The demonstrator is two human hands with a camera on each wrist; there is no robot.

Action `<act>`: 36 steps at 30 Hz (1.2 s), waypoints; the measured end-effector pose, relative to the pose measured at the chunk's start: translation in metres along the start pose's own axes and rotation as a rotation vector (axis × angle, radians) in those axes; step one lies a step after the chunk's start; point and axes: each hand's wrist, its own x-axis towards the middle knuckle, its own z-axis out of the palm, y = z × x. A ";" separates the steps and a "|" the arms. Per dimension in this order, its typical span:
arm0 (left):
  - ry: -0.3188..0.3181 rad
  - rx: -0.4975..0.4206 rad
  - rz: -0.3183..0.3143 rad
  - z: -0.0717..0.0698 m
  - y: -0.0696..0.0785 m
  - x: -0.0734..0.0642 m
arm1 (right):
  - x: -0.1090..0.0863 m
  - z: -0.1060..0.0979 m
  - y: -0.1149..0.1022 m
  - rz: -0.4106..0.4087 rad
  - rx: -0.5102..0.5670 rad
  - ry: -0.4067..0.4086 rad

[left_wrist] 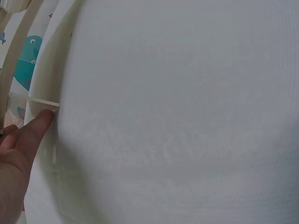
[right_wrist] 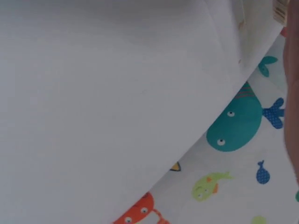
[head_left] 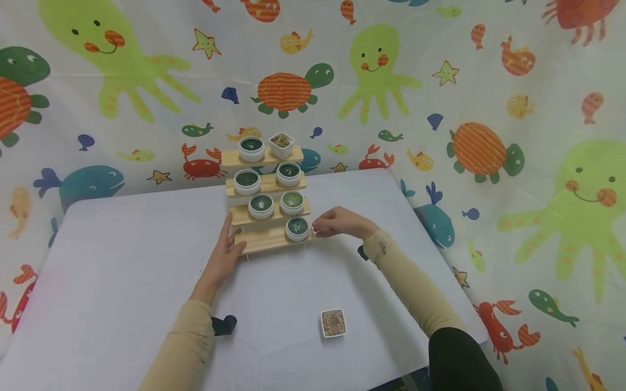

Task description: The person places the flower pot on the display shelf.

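Observation:
A four-step display stand with wooden shelves [head_left: 259, 240] stands toward the back of the table. My left hand [head_left: 226, 254] grips its left side, thumb by the bottom shelf's front corner; in the left wrist view a fingertip touches a clear panel edge [left_wrist: 44, 101]. At the right end of that shelf, my right hand [head_left: 342, 221] pinches the stand's side with curled fingers. A round white pot [head_left: 297, 229] with dark green contents sits beside those fingers. The right wrist view shows only the hand's edge [right_wrist: 292, 93], its fingertips out of sight.
Higher shelves carry several round white pots [head_left: 261, 206] with green contents, plus a square white bowl [head_left: 282, 145] of dried bits on top. Nearer me, a square white bowl [head_left: 333, 323] of brown grains rests on the white table [head_left: 122, 304]. A sea-animal curtain [head_left: 171, 146] hangs behind.

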 end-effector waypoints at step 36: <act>-0.064 -0.243 -0.004 -0.008 -0.025 -0.001 | -0.088 0.079 0.082 -0.380 -0.151 -0.504</act>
